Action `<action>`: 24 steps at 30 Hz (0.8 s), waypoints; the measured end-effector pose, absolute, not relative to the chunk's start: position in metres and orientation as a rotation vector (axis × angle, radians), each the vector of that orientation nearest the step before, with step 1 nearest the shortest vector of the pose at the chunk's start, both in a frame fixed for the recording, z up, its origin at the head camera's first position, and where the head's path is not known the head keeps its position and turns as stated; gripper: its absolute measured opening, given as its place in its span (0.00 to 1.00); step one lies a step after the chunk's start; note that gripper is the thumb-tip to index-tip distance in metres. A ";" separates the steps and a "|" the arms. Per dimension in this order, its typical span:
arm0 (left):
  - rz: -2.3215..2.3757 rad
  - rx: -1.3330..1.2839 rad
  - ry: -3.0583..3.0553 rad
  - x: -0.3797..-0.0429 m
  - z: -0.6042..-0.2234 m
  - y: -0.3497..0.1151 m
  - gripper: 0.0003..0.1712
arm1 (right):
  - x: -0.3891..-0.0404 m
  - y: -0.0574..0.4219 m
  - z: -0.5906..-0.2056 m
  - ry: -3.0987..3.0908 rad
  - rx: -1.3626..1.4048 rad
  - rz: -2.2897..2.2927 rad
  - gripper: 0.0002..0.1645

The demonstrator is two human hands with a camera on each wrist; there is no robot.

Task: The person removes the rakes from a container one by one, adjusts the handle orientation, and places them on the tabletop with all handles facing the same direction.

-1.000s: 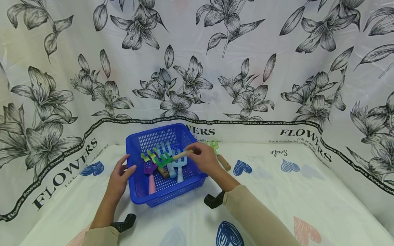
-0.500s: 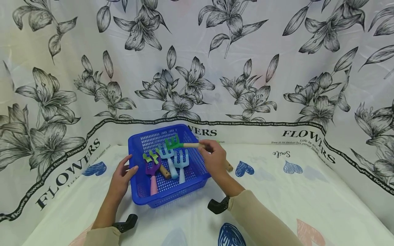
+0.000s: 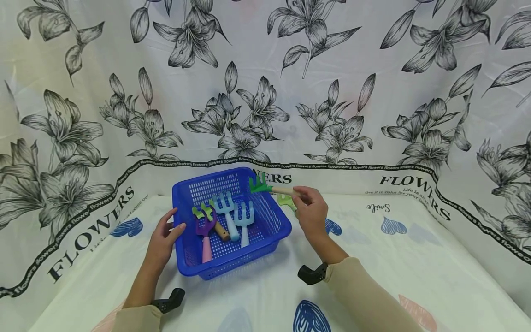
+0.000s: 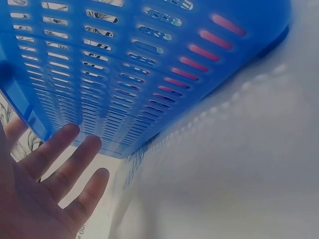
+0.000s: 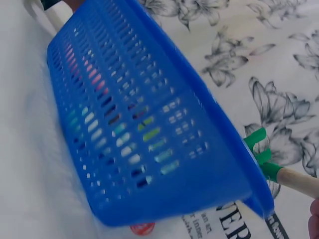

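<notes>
With its thumb over the rim and its fingers along the outer wall, my left hand (image 3: pixel 162 237) holds the left side of a blue plastic basket (image 3: pixel 244 259). The left wrist view shows those fingers (image 4: pixel 82 164) spread outside the slotted wall. My right hand (image 3: pixel 309 210) pinches the pale wooden handle of a green toy garden fork (image 3: pixel 259 185), whose head overlaps the basket's back right corner in the head view. Inside the basket lie two light blue forks (image 3: pixel 244 219), a purple fork with a pink handle (image 3: pixel 205 226) and a lime-green fork with a wooden handle (image 3: pixel 221 231).
Another lime-green fork (image 3: pixel 285 200) lies on the white cloth right of the basket, partly hidden by my right hand. The cloth (image 3: pixel 373 263) has printed hearts. Behind it hangs a flower-printed curtain (image 3: pixel 290 120).
My right hand has carried the green fork from low inside the basket, up and to the right to the back right corner. The left hand stays at the basket's left rim.
</notes>
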State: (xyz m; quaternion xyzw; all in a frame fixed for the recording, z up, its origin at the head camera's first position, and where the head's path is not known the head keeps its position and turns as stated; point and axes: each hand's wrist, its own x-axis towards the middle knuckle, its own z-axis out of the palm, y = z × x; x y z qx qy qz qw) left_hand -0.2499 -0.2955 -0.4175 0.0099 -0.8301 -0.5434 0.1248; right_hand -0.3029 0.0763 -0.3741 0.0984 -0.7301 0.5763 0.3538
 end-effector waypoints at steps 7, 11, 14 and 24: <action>-1.582 0.032 -2.422 -0.251 -0.420 -0.297 0.42 | -0.304 0.100 -0.383 -1.914 0.156 1.492 0.10; -1.585 0.030 -2.421 -0.252 -0.421 -0.297 0.42 | -0.305 0.112 -0.389 -1.946 0.090 1.503 0.10; -1.586 0.035 -2.422 -0.252 -0.421 -0.297 0.42 | -0.306 0.121 -0.394 -1.987 0.053 1.493 0.11; -1.589 0.027 -2.419 -0.252 -0.420 -0.297 0.42 | -0.312 0.140 -0.413 -2.059 -0.067 1.459 0.12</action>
